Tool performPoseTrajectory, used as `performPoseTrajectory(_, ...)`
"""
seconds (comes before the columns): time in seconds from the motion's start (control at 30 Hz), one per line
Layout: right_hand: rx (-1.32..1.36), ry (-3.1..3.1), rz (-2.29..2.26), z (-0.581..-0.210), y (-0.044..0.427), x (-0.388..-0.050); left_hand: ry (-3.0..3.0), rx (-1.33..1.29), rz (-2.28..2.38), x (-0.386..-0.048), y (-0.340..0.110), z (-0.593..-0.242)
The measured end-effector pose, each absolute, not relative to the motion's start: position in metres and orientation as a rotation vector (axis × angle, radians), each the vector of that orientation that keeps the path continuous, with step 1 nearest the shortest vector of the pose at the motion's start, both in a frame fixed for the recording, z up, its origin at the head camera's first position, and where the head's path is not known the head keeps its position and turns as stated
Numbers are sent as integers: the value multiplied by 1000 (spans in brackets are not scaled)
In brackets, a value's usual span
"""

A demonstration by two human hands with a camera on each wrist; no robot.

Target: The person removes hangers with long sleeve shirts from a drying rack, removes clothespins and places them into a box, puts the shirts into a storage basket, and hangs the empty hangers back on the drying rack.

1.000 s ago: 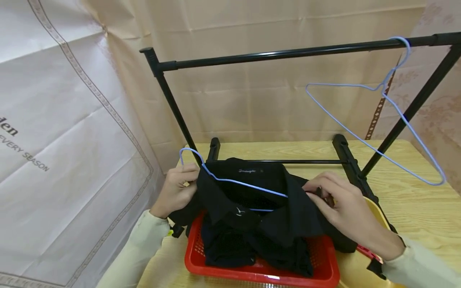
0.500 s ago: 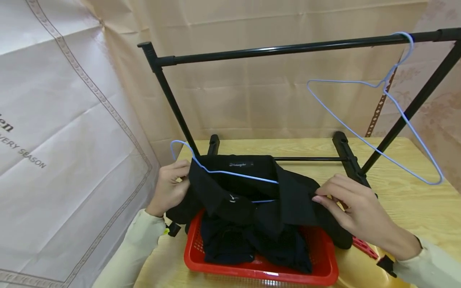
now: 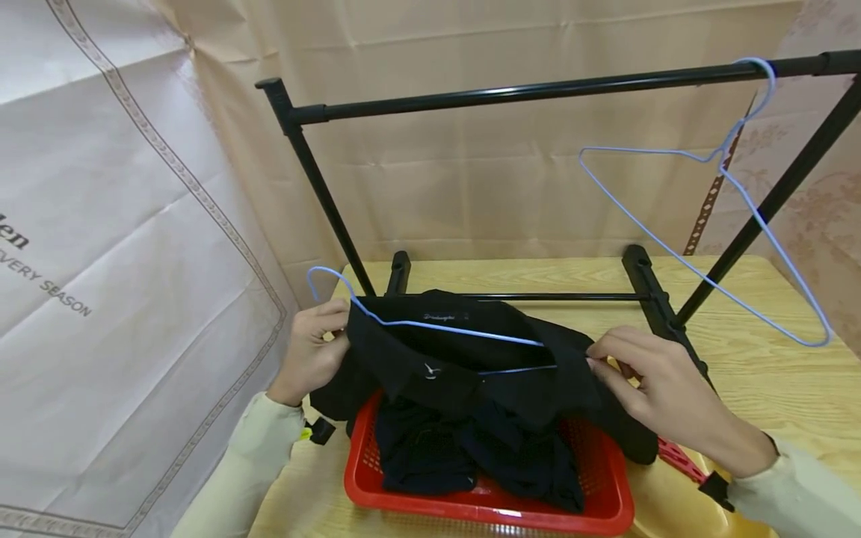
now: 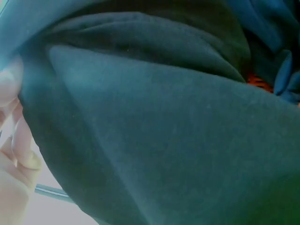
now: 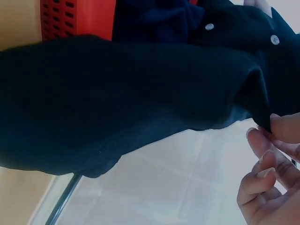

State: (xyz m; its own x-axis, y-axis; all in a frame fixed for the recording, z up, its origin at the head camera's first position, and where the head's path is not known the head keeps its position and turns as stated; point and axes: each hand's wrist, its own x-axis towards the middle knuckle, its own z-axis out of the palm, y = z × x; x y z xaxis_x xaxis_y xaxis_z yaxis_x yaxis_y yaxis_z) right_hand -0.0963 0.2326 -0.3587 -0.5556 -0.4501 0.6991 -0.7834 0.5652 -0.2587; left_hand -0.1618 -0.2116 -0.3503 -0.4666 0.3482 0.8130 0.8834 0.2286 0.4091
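A black collared shirt (image 3: 511, 407) with a small white emblem is spread between both hands over a red basket. Its neck opening holds a blue wire hanger (image 3: 464, 329), whose hook sticks out past the collar at the left. My left hand (image 3: 312, 351) pinches the shirt beside that hook. On the other side, my right hand (image 3: 662, 381) pinches the shirt near its shoulder. In the right wrist view, thumb and forefinger of the right hand (image 5: 276, 173) hold a fold of cloth. The left wrist view is mostly filled by the dark shirt (image 4: 178, 131).
A second blue hanger (image 3: 646, 152) hangs from the black rack bar (image 3: 538, 92), at its right end. Dark clothing (image 3: 427, 448) lies in the red basket (image 3: 491, 512). A yellow basin (image 3: 662, 497) and a red slotted object (image 3: 679, 459) are at the right.
My left hand has moved left, taking the hanger's hook and collar with it. My right hand has shifted right and re-gripped or slid along the shirt, and the neck opening is stretched wider.
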Motion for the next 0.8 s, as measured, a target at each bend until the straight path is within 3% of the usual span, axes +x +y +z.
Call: performPoseTrajectory(0.8,1089,-2329,789,-380,195,-102,-1959,-1140,-1333,-153,-189,-349)
